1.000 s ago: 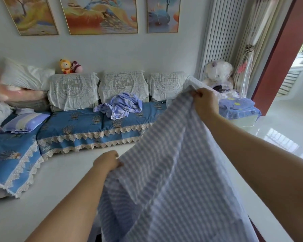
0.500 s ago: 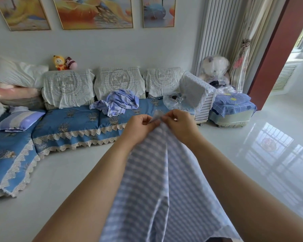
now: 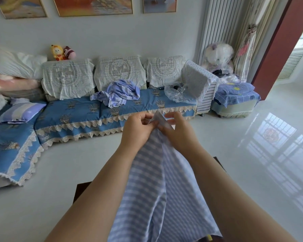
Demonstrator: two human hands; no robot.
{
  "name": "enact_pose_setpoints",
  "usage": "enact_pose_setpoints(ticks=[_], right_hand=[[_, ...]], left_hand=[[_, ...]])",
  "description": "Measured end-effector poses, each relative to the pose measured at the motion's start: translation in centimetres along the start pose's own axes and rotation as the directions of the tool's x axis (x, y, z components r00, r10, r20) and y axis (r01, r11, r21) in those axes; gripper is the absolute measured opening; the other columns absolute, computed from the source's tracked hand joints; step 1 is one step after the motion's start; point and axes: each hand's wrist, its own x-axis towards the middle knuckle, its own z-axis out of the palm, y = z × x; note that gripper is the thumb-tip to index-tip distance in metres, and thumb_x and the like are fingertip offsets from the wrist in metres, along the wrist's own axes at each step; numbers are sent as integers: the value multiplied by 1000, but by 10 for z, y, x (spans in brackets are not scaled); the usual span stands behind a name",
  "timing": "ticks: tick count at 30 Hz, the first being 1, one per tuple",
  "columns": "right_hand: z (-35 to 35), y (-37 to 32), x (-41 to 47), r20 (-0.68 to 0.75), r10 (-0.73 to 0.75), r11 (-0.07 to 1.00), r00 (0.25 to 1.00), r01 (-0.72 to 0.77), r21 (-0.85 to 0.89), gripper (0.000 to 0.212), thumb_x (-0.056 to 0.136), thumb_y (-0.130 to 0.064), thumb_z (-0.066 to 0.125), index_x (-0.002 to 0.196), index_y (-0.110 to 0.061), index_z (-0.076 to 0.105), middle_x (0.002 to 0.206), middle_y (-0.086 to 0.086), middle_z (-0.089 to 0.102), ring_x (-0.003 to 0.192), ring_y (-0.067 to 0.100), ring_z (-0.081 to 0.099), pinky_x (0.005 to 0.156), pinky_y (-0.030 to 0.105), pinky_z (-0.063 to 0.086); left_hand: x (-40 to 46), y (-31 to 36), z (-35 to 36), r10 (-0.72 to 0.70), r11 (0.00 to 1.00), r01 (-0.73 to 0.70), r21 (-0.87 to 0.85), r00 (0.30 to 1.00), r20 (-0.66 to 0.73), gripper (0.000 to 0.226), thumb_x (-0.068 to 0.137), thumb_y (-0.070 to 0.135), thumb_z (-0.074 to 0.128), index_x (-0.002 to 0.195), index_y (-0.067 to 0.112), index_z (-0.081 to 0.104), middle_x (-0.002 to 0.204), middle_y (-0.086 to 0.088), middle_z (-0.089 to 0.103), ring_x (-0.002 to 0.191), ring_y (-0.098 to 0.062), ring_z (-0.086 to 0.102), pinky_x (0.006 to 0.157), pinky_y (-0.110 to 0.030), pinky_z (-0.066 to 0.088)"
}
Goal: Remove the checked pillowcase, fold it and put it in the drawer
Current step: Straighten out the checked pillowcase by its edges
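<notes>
The checked pillowcase (image 3: 157, 189), blue and white, hangs folded in half from both my hands in the middle of the view. My left hand (image 3: 137, 128) and my right hand (image 3: 179, 131) pinch its top corners together, side by side and touching. The cloth drapes down between my forearms to the bottom edge of the frame. No drawer is clearly in view.
A long blue sofa (image 3: 77, 116) with lace covers runs along the wall, a crumpled purple sheet (image 3: 119, 93) on its seat. A striped pillow (image 3: 19, 112) lies at left. A covered stool (image 3: 234, 100) and plush bear (image 3: 217, 55) stand at right. Dark furniture (image 3: 80, 187) shows below my arms.
My hands, held wide apart a second ago with the pillowcase spread out, have come together and the cloth now hangs doubled. Since half a second ago they have barely shifted.
</notes>
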Motion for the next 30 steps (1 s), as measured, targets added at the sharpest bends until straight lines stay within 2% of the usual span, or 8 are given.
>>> enact_pose_setpoints(ticks=[3,8,10,12,19,23,27,30], right_hand=[[11,-1,-10,-123,-71,997,990,72,3,28,88,-28,62,115,-21,56,114,-1,65,102,19,60,83,36,49],[2,9,-11,-154,-64,996,986,73,55,25,84,-35,67,106,-26,62,101,-13,64,94,7,59,80,28,47],[-3,12,-6,-78,-66,994,995,73,86,8,83,-30,69,88,-27,65,80,-15,62,79,5,58,73,28,45],[-3,13,-5,-34,-49,986,998,54,155,14,83,-26,69,72,-27,61,64,-12,57,60,3,51,63,27,41],[-2,13,-2,34,29,983,999,-35,181,39,87,-33,65,67,-2,56,52,-4,40,49,10,34,53,26,30],[-3,10,-5,90,24,970,996,-45,240,31,89,-26,64,66,-8,54,51,-6,38,46,7,32,51,24,30],[-7,5,-6,127,-3,977,992,-24,210,26,91,-26,62,66,-17,62,53,-2,48,50,12,40,57,27,37],[-7,5,-5,129,-20,983,991,-4,186,30,91,-28,61,77,-2,66,59,6,50,54,16,42,58,28,36]], left_hand=[[-2,7,0,68,992,-74,101,995,68,17,88,23,67,103,20,72,90,1,74,82,-11,68,76,-26,53],[2,5,-9,-29,996,4,85,953,302,26,86,40,62,90,16,73,90,-17,72,83,-28,68,84,-48,54],[2,6,-14,-60,998,51,33,933,356,18,88,30,65,93,15,74,90,-13,74,87,-25,70,87,-45,54],[2,8,-17,-71,997,78,0,915,397,14,90,21,64,96,14,74,92,-8,75,90,-20,70,85,-34,55],[-1,6,-16,-105,992,126,-32,922,373,14,89,27,66,87,15,73,81,-1,71,77,-11,65,83,-35,54],[0,8,-19,-104,991,126,-31,911,399,15,91,28,63,95,19,74,92,-5,74,91,-19,70,88,-34,55],[-1,8,-21,-89,994,107,-35,939,332,14,87,31,67,78,22,73,77,0,70,74,-12,65,80,-32,53],[-3,8,-22,-80,995,92,-28,950,300,17,87,30,67,72,22,71,70,3,67,68,-10,61,75,-32,52]])
